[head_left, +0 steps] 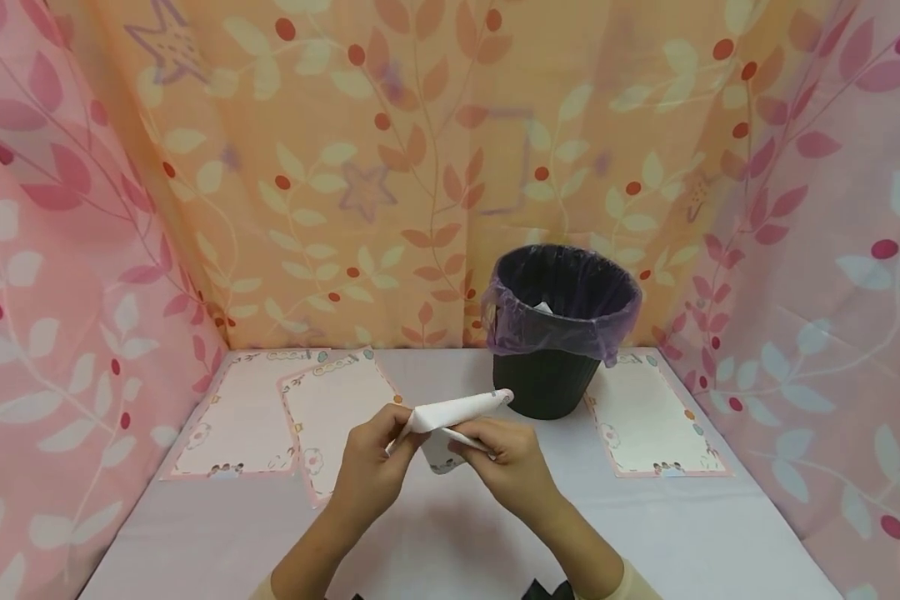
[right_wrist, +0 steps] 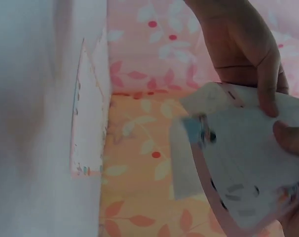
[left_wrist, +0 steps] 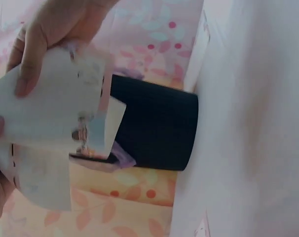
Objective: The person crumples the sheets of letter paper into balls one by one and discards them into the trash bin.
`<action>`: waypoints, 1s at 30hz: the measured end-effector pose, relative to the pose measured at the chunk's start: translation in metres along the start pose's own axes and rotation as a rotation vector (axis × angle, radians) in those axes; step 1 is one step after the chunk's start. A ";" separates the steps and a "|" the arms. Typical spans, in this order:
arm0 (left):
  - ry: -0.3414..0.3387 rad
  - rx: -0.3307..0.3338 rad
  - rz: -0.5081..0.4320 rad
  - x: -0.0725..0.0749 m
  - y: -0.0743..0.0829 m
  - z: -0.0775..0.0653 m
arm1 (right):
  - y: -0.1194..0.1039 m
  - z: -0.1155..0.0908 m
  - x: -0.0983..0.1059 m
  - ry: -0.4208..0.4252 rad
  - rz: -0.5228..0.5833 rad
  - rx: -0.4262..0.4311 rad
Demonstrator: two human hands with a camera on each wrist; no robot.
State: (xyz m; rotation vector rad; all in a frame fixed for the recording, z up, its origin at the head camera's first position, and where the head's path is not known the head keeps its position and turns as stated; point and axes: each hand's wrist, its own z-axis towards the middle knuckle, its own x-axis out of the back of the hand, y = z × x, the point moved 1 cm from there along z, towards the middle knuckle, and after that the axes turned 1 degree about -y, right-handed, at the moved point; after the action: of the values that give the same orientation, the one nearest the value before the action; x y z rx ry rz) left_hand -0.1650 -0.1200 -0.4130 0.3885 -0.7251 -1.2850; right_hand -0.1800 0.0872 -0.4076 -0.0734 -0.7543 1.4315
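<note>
Both hands hold a bent, partly folded sheet of printed paper (head_left: 457, 410) above the middle of the table. My left hand (head_left: 371, 467) pinches its left side between thumb and fingers. On the other side my right hand (head_left: 513, 467) grips it the same way, thumb on top. Seen from the left wrist, the paper (left_wrist: 51, 108) has a pink border with small drawings, and parts of it overlap. The right wrist view shows the paper (right_wrist: 243, 158) with flaps sticking out behind. The fingers under the paper are partly hidden.
Behind the hands, to the right, stands a black bin (head_left: 543, 379) with a purple liner (head_left: 562, 333) and something white inside. Two overlapping decorated sheets (head_left: 243, 417) (head_left: 345, 408) lie at the left. Another sheet (head_left: 656, 421) lies right of the bin. Patterned curtains (head_left: 420, 167) enclose the table.
</note>
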 end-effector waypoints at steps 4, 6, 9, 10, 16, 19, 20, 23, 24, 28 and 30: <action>0.037 0.041 0.023 0.004 0.001 0.002 | -0.005 0.002 0.008 -0.005 -0.239 0.022; 0.005 0.045 0.020 0.007 0.002 0.003 | -0.006 0.004 0.014 -0.033 -0.324 0.015; -0.079 0.015 0.011 0.009 0.003 0.003 | -0.006 0.005 0.019 -0.149 -0.287 -0.020; -0.101 0.002 0.011 0.008 0.004 0.003 | -0.005 0.004 0.019 -0.187 -0.258 -0.033; -0.077 -0.049 -0.030 0.000 0.002 0.001 | 0.002 -0.001 0.011 -0.147 -0.140 -0.077; -0.077 -0.050 -0.069 -0.007 0.002 -0.002 | 0.008 -0.001 0.011 -0.021 -0.114 -0.083; -0.098 -0.041 -0.089 -0.009 0.003 -0.003 | 0.010 -0.001 0.012 0.022 -0.102 -0.088; -0.176 0.035 -0.137 -0.011 0.005 -0.006 | 0.013 -0.001 0.014 0.111 -0.066 -0.131; -0.197 0.084 -0.140 -0.011 0.007 -0.007 | 0.013 -0.001 0.014 0.120 -0.056 -0.138; -0.260 0.291 -0.142 -0.012 0.012 -0.007 | 0.008 -0.002 0.013 0.109 -0.023 -0.152; -0.298 0.363 -0.131 -0.013 0.014 -0.005 | 0.005 -0.002 0.012 0.114 0.004 -0.177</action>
State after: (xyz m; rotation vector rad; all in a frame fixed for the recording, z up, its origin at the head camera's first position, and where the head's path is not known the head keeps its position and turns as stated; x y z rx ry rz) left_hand -0.1528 -0.1048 -0.4118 0.5504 -1.2100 -1.3505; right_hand -0.1840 0.0993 -0.4062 -0.2908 -0.7855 1.3497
